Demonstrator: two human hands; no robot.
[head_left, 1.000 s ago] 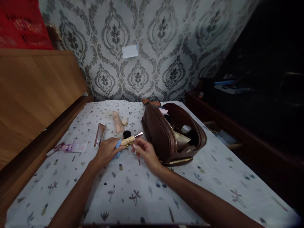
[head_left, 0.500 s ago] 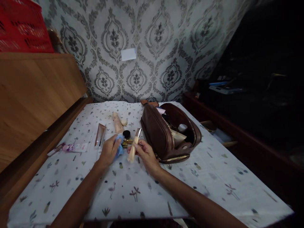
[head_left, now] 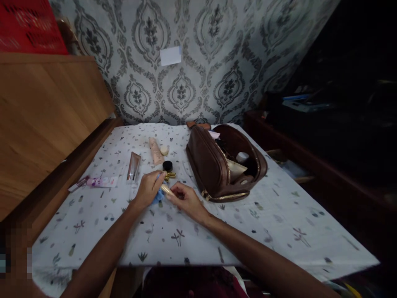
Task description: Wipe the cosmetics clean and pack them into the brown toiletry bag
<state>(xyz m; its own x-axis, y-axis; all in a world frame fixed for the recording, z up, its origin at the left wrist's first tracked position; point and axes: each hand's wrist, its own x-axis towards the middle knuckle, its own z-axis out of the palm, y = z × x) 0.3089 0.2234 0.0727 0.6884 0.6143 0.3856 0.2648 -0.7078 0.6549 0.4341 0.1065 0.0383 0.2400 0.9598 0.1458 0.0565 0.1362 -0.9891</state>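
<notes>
My left hand (head_left: 149, 188) is closed around a blue cloth (head_left: 159, 197), which is wrapped against one end of a slim beige cosmetic tube (head_left: 166, 189). The tube's other end is pinched by the fingers of my right hand (head_left: 187, 201); its silver cap does not show. Just beyond my hands lie gold lipstick tubes (head_left: 170, 175) and a round black-lidded jar (head_left: 167, 166). An open brown leather cosmetic bag (head_left: 204, 159) stands right of my right hand, with a white-lidded jar (head_left: 242, 157) and other items inside.
On the patterned tablecloth (head_left: 198, 244) lie a peach squeeze tube (head_left: 155, 151), a small cream-coloured round item (head_left: 164, 150), a rose-brown tube (head_left: 133, 166) and a purple-and-white tube (head_left: 102, 181). A wooden cabinet (head_left: 49, 111) borders the left side; the patterned wall rises behind.
My right hand has tilted the beige tube and brought it leftward into the blue cloth. Both hands are closer together. The view has shifted slightly.
</notes>
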